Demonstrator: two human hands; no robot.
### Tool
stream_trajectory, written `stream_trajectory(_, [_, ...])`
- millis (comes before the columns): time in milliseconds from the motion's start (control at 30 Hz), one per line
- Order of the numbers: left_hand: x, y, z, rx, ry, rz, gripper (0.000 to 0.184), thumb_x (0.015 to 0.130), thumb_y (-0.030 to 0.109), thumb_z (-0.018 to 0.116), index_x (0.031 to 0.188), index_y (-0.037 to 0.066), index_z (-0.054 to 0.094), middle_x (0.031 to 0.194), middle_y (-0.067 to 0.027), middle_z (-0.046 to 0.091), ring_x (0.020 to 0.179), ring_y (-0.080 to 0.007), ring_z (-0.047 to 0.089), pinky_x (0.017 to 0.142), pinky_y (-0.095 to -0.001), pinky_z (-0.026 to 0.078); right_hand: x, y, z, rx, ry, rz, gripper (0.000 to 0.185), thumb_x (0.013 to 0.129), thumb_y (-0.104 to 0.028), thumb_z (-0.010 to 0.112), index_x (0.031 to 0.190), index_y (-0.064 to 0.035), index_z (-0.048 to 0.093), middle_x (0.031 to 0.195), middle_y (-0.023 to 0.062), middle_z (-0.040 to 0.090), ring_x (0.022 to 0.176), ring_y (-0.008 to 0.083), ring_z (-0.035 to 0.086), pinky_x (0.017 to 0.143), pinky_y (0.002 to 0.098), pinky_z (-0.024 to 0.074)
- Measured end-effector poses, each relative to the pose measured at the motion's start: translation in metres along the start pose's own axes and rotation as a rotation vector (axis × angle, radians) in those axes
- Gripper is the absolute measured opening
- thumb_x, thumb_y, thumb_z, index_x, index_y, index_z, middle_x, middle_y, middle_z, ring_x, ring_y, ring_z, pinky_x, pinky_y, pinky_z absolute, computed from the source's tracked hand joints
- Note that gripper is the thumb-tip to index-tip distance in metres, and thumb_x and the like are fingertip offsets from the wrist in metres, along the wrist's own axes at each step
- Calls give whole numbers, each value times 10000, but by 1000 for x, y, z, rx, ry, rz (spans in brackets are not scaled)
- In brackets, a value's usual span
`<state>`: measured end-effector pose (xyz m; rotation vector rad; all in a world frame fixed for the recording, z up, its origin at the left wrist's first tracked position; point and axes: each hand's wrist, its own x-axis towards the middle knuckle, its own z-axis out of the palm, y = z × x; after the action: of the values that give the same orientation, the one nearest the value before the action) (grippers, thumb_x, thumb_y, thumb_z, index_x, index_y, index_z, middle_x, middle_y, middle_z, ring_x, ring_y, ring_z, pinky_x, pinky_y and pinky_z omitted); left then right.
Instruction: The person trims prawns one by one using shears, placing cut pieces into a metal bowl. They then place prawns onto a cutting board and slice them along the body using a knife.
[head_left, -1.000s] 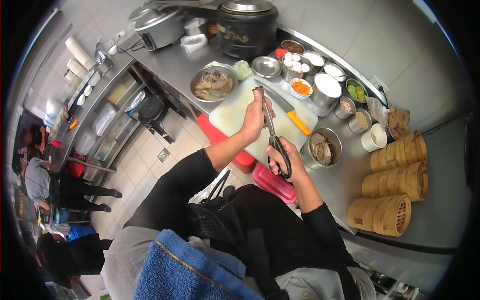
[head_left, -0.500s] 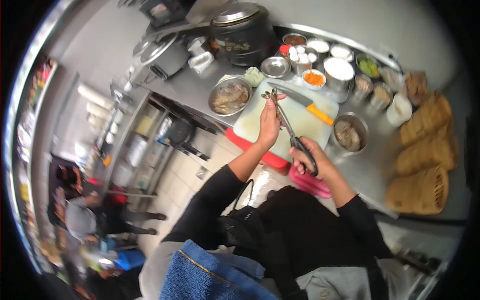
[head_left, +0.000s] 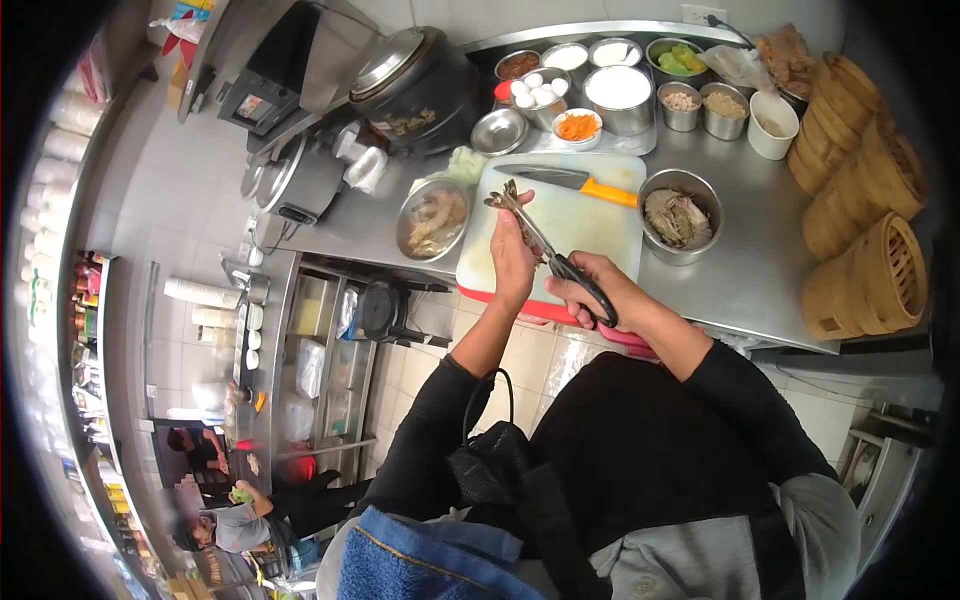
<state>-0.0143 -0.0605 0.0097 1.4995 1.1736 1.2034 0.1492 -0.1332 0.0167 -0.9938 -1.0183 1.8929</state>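
Note:
My left hand (head_left: 513,262) is closed around a shrimp (head_left: 503,198), its tail end poking out past the fingertips. In my right hand (head_left: 625,290) are black-handled scissors (head_left: 588,282), with the blades lying along the shrimp, partly hidden by my left hand. Both hands are over the near part of a white cutting board (head_left: 600,228). A knife with a yellow handle (head_left: 608,192) lies across the board's far side. Right of the board, a deep metal bowl (head_left: 680,252) holds whole shrimp (head_left: 678,218). Left of it, a metal bowl (head_left: 408,238) contains more shrimp or shrimp parts.
Behind the board, a tray (head_left: 635,142) carries containers of eggs (head_left: 538,90), orange shreds (head_left: 577,126) and white contents. Bamboo steamers (head_left: 850,285) stand at the right. A large black pot (head_left: 415,95) is back left. Two people (head_left: 240,525) are in the lower left background.
The view has turned and sharpened, so the counter sits differently in the picture. My hands still hold the shrimp and scissors over the board, in nearly the same pose.

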Motion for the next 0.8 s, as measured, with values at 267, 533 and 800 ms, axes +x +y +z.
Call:
stream_trajectory(267, [0,-17,2,-66,-23,42,586,1099,471,285,1354,45,597,684,47,475,578,-52,440,522,-220,371,2,3,-4,81,-61,-27,436,926,-436,725,893,-51,523,630,28,550,468,115,532,430,272,451])
stream_trajectory(533, [55,-19,-83,490,9,161,520,1068,462,374,1088,96,743,693,-152,645,664,-291,655,706,-426,515,-15,5,-19,115,44,-39,293,991,-313,641,985,-41,534,622,31,518,442,116,462,399,268,386])
stream_trajectory(800, [152,-36,-192,1075,-6,-153,650,1004,594,415,1473,152,498,1367,-172,612,1332,-352,518,1144,-461,341,-64,27,-42,142,200,-93,297,998,-322,642,1026,-42,546,601,29,536,416,104,463,371,243,361])
